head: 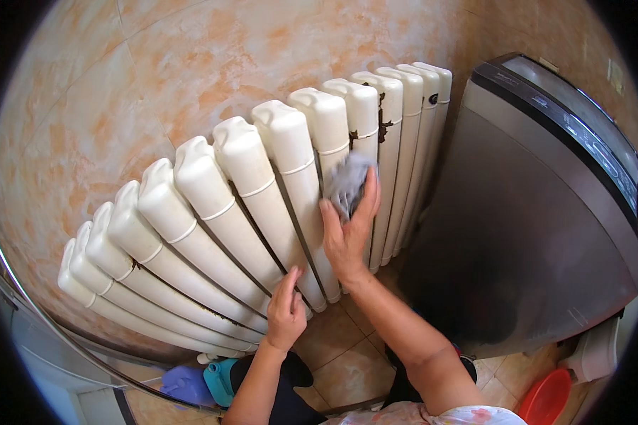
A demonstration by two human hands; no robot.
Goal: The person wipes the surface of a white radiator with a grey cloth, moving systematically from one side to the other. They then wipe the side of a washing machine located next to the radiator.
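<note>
My right hand grips a crumpled grey cloth against the front of a white sectional radiator, right of its middle. The cloth is slightly blurred. Lower and to the left, my left hand hovers before the radiator's lower part with nothing visible in it; its fingers are held close together and partly curled. Rust and peeled paint mark several radiator columns, mostly on the right side near their tops.
A dark grey top-loading washing machine stands close on the right. Blue and teal plastic jugs are on the floor at lower left, near a curved glass panel with a metal rim. A red basin sits at lower right.
</note>
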